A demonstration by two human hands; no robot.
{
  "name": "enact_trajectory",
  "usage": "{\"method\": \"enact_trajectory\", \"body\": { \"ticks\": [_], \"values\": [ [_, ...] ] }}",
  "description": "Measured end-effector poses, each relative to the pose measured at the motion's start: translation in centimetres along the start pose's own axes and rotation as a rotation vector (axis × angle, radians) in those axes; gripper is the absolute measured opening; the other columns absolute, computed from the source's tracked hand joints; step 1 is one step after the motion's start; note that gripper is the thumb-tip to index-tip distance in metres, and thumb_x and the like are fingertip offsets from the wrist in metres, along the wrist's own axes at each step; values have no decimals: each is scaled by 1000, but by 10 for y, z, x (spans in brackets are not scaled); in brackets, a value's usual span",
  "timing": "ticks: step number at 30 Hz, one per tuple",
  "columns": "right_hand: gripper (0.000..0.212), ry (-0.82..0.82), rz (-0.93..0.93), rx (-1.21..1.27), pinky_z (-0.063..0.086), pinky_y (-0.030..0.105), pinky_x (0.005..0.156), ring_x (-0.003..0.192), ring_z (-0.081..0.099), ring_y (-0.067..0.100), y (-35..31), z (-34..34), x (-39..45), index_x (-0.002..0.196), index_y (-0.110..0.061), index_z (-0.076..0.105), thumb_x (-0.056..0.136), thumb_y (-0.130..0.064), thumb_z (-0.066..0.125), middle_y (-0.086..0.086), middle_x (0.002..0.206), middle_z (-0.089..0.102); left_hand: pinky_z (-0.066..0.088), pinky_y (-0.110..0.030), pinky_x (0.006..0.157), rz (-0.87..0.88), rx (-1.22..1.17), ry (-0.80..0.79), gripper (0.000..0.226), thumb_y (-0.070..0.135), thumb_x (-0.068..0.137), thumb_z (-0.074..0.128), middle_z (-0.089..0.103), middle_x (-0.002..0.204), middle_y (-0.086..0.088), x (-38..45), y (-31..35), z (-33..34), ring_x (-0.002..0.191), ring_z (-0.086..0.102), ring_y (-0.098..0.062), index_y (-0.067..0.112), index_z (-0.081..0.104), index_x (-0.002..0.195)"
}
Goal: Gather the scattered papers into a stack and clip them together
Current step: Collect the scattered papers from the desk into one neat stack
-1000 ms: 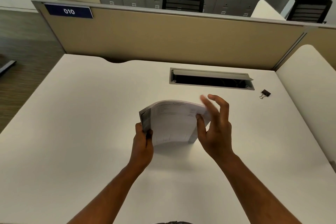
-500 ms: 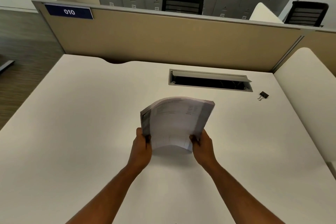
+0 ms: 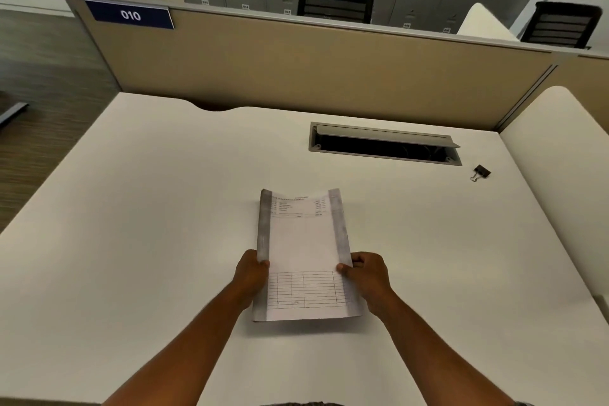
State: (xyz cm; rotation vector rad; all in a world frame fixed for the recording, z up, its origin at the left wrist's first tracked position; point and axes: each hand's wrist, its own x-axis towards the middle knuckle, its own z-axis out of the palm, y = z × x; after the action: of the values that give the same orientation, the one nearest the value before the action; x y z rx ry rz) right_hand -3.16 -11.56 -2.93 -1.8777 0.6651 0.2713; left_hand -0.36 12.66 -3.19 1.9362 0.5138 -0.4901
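A stack of printed papers (image 3: 304,247) is held over the middle of the white desk (image 3: 131,241), its long edges curled up, a table grid printed near its lower end. My left hand (image 3: 252,273) grips the stack's left edge and my right hand (image 3: 365,273) grips its right edge. A small black binder clip (image 3: 480,172) lies on the desk far to the right, apart from both hands.
An open cable hatch (image 3: 384,145) is set into the desk behind the papers. A beige partition (image 3: 313,69) with a "010" sign (image 3: 130,14) closes the back. A second white desk (image 3: 560,181) adjoins on the right. Chairs and lockers stand beyond.
The stack stood upright on an edge, held by my left hand. My right hand took its other side, and both hands have tilted it flat, print facing up.
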Motion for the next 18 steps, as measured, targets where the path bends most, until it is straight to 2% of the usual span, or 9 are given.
{"method": "enact_trajectory", "body": {
  "ticks": [3, 5, 8, 12, 15, 17, 18],
  "values": [
    [14, 19, 20, -68, 61, 33, 80, 85, 74, 19, 3, 5, -1, 90, -15, 76, 80, -17, 86, -1, 90, 77, 50, -33, 81, -29, 56, 17, 20, 12, 100, 47, 59, 110, -13, 2, -4, 3, 96, 57, -24, 4, 51, 117],
    [17, 21, 25, -98, 61, 31, 79, 86, 73, 19, 3, 7, -2, 93, -15, 76, 80, -20, 86, -1, 92, 76, 49, -32, 79, -20, 99, 42, 20, 14, 99, 49, 58, 107, -10, 3, -4, 3, 95, 57, -23, 5, 51, 117],
    [17, 5, 39, -126, 61, 31, 79, 87, 72, 17, 4, 9, -4, 91, -20, 72, 81, -23, 85, -4, 93, 75, 48, -30, 74, 19, 154, 73, 13, 16, 96, 53, 60, 99, -7, 4, -4, -1, 90, 60, -22, 8, 54, 106],
    [13, 56, 23, -184, 62, 37, 82, 87, 71, 13, 10, 8, -7, 87, -28, 68, 84, -32, 80, -9, 90, 74, 47, -24, 67, 74, 242, 129, 11, 20, 93, 60, 63, 82, -1, 1, -7, -9, 83, 63, -21, 10, 60, 88],
    [9, 85, -7, -275, 58, 33, 80, 85, 68, 12, 10, 7, -11, 82, -30, 67, 89, -33, 72, -11, 86, 71, 46, -25, 77, 141, 317, 196, 14, 23, 91, 65, 67, 93, -4, -1, -12, -16, 89, 62, -21, 10, 66, 97],
    [6, 106, -7, -317, 55, 30, 80, 87, 67, 12, 11, 7, -13, 88, -29, 69, 90, -34, 70, -11, 89, 71, 48, -29, 79, 142, 316, 177, 11, 23, 91, 64, 68, 88, -2, -2, -13, -19, 85, 63, -19, 13, 65, 85],
    [8, 119, -7, -342, 54, 29, 81, 88, 66, 12, 11, 8, -14, 93, -28, 71, 90, -35, 69, -11, 91, 71, 50, -30, 77, 130, 307, 161, 18, 23, 92, 63, 68, 82, -1, -2, -14, -19, 81, 64, -19, 11, 67, 79]
  ]
}}
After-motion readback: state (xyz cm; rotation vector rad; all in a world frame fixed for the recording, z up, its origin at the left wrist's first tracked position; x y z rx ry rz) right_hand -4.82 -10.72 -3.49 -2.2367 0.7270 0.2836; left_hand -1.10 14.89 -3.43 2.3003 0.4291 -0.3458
